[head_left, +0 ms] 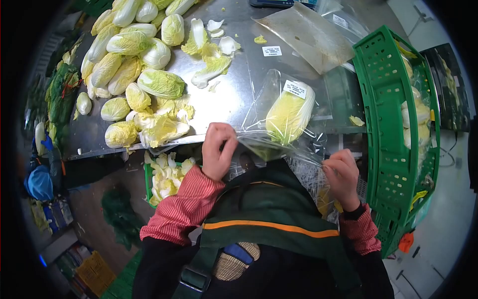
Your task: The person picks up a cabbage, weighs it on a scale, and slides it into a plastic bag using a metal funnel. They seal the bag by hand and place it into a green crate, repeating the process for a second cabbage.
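A napa cabbage (288, 115) lies inside a clear plastic bag (265, 97) at the front edge of the metal table. A white printed label (295, 89) sits on the bag over the cabbage's far end. My left hand (219, 149) pinches the left corner of the bag's mouth. On the other side, my right hand (342, 177) has the right corner between thumb and fingers. The film is stretched between both hands, its near edge hanging just past the table edge, above my dark green apron.
A heap of napa cabbages (127, 55) covers the table's left side, with loose leaves (211, 60) beside it. A spare label (272, 51) and a plastic sheet (308, 37) lie farther back. Green crates (391, 124) stand at the right; a crate of trimmed leaves (167, 177) is below left.
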Demonstrator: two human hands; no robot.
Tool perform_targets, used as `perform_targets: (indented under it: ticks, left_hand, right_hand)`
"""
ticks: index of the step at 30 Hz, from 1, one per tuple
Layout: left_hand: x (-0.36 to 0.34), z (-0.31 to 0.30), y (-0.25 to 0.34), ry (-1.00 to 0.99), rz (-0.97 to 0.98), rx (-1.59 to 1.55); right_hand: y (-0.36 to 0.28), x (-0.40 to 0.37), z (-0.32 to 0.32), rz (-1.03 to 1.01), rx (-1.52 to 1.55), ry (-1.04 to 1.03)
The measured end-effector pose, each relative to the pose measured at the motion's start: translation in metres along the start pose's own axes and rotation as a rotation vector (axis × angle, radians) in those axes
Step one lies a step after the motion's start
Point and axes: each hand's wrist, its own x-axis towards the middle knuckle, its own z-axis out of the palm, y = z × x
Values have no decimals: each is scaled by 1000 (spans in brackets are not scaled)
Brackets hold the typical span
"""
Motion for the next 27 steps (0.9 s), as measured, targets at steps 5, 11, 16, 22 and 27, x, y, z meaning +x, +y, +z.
perform_targets:
  ticks: [5,11,16,22,27]
  left_hand:
    - [-33,-21,9,-288,320,278]
    - [-45,-22,12,-346,567,343]
    - [-52,-21,19,-328,628,410]
    - [-61,-20,29,-283,573,465]
    - [-65,-11,36,-218,578,536]
  right_hand:
    - [5,-27,-19,-147,-209,-44]
    - [-7,-62,-25,-222,-442,-74]
    - [5,-78,-21,-198,-491,-93]
    - [-7,-70,-26,-76,-419,-44]
    - [9,-81,-25,-233,-502,-7]
